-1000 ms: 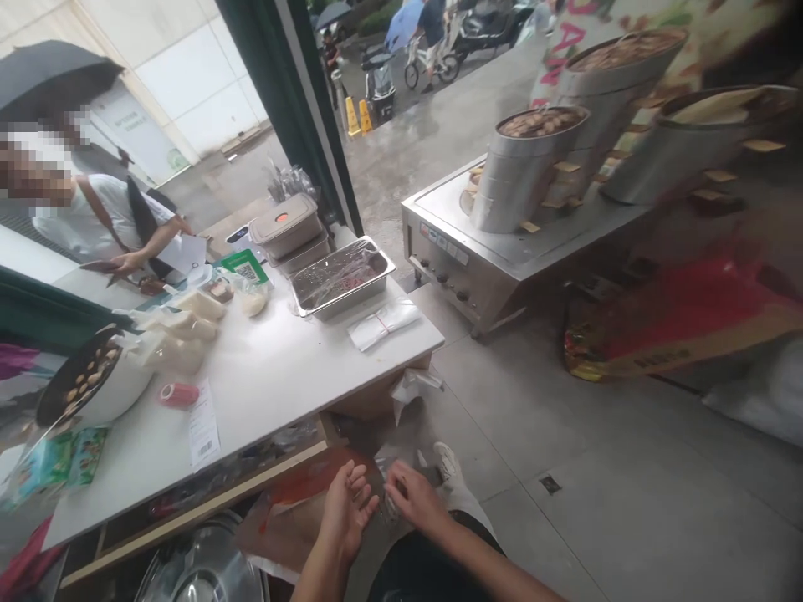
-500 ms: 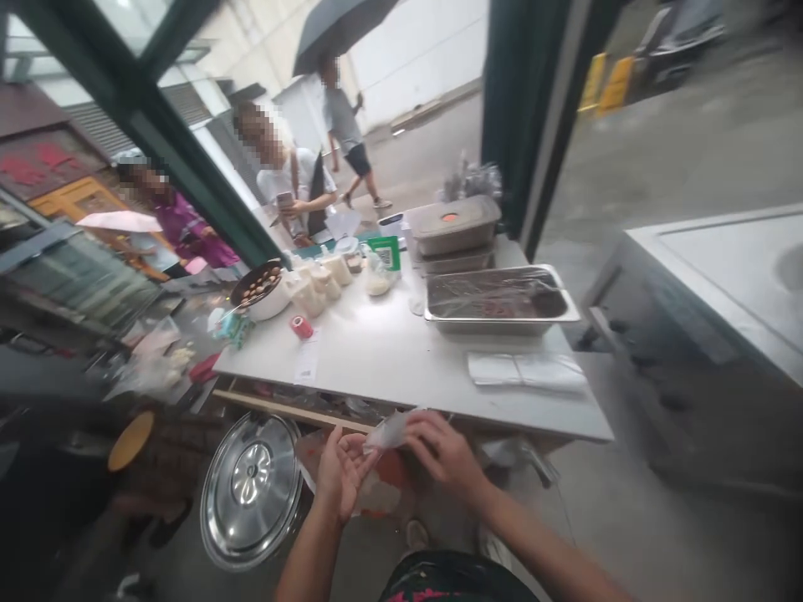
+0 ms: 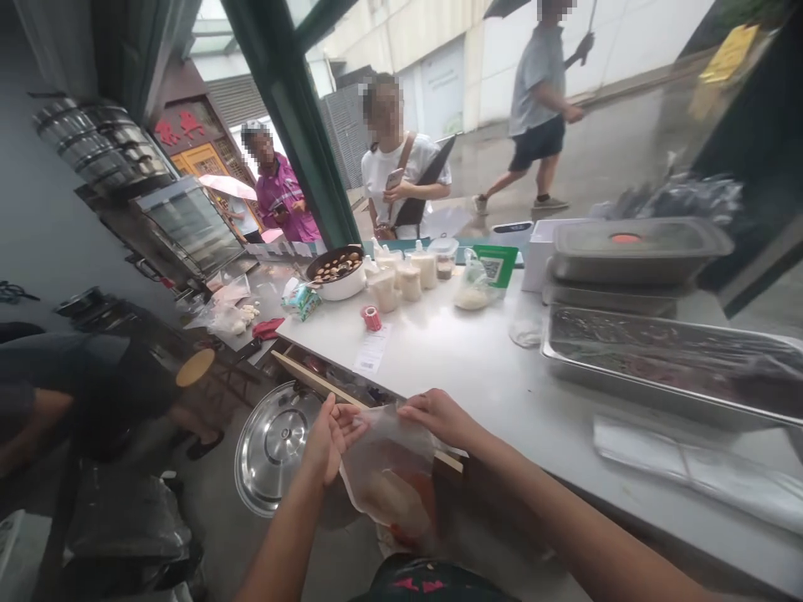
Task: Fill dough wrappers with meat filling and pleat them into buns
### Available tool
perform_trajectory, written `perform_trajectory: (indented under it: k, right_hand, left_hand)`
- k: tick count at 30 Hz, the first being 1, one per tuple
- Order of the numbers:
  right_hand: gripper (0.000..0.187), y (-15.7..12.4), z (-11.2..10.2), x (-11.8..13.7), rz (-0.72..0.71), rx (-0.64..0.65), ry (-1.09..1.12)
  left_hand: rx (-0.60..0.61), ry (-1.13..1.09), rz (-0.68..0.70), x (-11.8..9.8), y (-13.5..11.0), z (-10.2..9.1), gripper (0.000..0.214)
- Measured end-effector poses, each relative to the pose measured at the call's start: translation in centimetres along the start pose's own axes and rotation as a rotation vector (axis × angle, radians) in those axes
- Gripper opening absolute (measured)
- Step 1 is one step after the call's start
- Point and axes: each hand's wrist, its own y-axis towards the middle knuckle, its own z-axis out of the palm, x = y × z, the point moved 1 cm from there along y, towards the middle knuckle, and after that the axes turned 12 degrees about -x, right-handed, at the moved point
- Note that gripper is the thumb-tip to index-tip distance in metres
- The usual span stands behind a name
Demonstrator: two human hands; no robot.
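Your left hand point(image 3: 329, 443) and right hand point(image 3: 439, 415) hold a clear plastic bag point(image 3: 389, 472) spread open just off the near edge of the counter point(image 3: 477, 393), where half a second ago it showed only as a narrow fold between them. Your right fingers point(image 3: 432, 407) lie pinched along the bag's top edge; your left fingers point(image 3: 342, 422) fan wide beside its other corner, and whether they grip it you cannot tell. A pale lump point(image 3: 386, 495) sits low in the bag beside an orange-red patch point(image 3: 417, 493), neither clear enough through the film to identify. Below your left hand, a steel pot lid point(image 3: 273, 447) rests on the floor. Along the counter stand a white bowl of browned food point(image 3: 335, 278), a row of small lidded tubs point(image 3: 395, 284), a red tape roll point(image 3: 371, 318) and a printed slip point(image 3: 371, 351), its text too small to read. Toward the right corner are a green card with a QR code point(image 3: 495, 266), a film-covered steel tray point(image 3: 665, 355) and a lidded container point(image 3: 640, 247). Beyond the window, a person holding a phone point(image 3: 392, 180) stands at the counter's far edge. No brand can be read.
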Motion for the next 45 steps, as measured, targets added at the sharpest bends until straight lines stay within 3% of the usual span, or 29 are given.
perform_trajectory:
  k: [4, 9, 13, 15, 20, 26, 29, 36, 40, 45]
  right_hand:
    - [0.028, 4.1, 3.0, 1.5, 0.012, -0.005, 0.076]
    - [0.021, 9.2, 6.5, 3.2, 0.15, -0.136, 0.124]
    - [0.028, 12.2, 8.4, 3.8, 0.165, -0.194, 0.108]
    - [0.029, 13.5, 8.9, 3.5, 0.176, -0.184, 0.149]
    - [0.018, 16.0, 9.6, 2.0, 0.294, -0.224, 0.27]
    - [0.024, 18.1, 10.3, 1.0, 0.314, -0.211, 0.316]
    - [0.028, 18.8, 10.0, 0.7, 0.341, -0.146, 0.392]
    - [0.039, 19.9, 8.1, -0.8, 0.398, 0.002, 0.478]
    - [0.042, 20.3, 7.3, -1.5, 0.419, 0.125, 0.573]
    - [0.034, 20.5, 7.6, -1.6, 0.494, 0.119, 0.691]
  left_hand:
    - [0.046, -0.041, 0.033, -3.5, 3.3, -2.3, 0.04]
    - [0.103, -0.073, 0.064, -7.7, 8.3, -4.6, 0.038]
    - [0.174, -0.069, 0.043, -9.8, 12.0, -5.6, 0.039]
    - [0.145, -0.051, 0.082, -10.2, 13.4, -5.9, 0.036]
    - [-0.197, 0.015, 0.449, -10.2, 13.6, -6.6, 0.024]
    - [0.065, -0.172, 0.093, -8.2, 10.5, -3.2, 0.03]
    - [0.011, -0.285, 0.04, -6.9, 10.5, -1.0, 0.032]
    - [-0.193, -0.469, 0.106, -5.7, 11.8, 2.1, 0.026]
    - [-0.225, -0.533, 0.056, -6.1, 12.3, 2.3, 0.029]
    - [-0.157, -0.596, -0.031, -6.9, 13.6, 1.0, 0.031]
